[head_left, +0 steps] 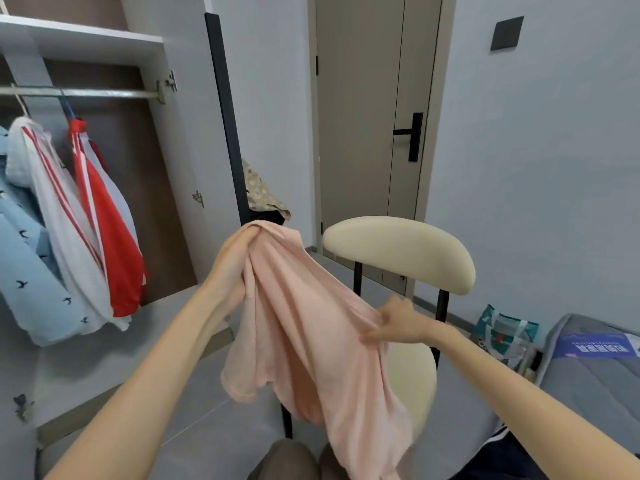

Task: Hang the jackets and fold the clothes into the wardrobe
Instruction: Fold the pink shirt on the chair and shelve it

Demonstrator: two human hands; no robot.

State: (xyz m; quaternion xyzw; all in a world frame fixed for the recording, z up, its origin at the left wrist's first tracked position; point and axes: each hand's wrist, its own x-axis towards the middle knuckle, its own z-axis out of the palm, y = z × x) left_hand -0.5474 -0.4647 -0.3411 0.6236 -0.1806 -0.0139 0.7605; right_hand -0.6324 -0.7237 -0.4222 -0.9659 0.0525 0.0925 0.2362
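Note:
A pale pink garment (311, 327) hangs in the air in front of me, over a cream chair. My left hand (232, 261) grips its bunched top edge, raised high. Lower and to the right, my right hand (398, 322) pinches a fold of the same cloth. At the left, the open wardrobe (104, 43) holds a metal rail (86, 93) from which hang a white jacket with red stripes (65, 216), a red jacket (110, 237) and a light blue bird-print jacket (31, 271).
The cream chair (401, 254) with black legs stands straight ahead, under the garment. The wardrobe's dark-edged door (223, 116) stands open beside it, with patterned cloth (263, 195) behind. A closed room door (374, 116) is at the back. A grey bed (595, 375) and a bag (502, 334) are on the right.

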